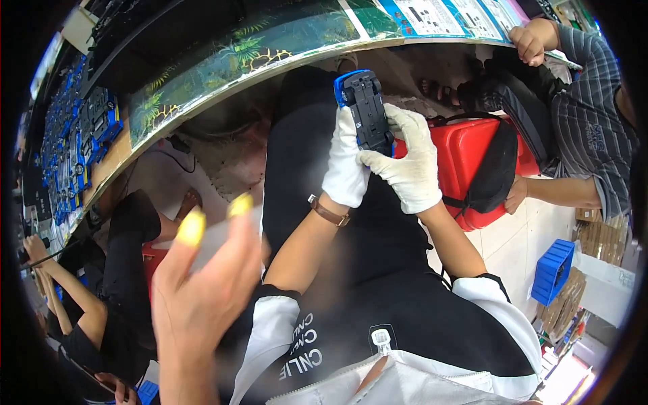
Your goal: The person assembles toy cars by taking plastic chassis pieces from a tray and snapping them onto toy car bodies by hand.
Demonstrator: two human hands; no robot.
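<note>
Above my lap I hold a toy car (366, 108) with its black underside toward me and a strip of blue body showing along its edge. My left hand (345, 158), in a white glove, is closed along the car's left side, its palm partly behind the car. My right hand (408, 158), in a stained white glove, grips the car's lower right with thumb and fingers. Another person's hand (206, 283), blurred, with yellow finger cots on two fingertips, reaches up at the lower left, apart from the car.
Many blue toy cars (101, 121) stand packed at the left of the patterned table (202, 94). A red stool (459, 158) is at my right, beside a seated person in a checked shirt (590, 128). A blue crate (553, 272) lies farther right. More people sit at the left.
</note>
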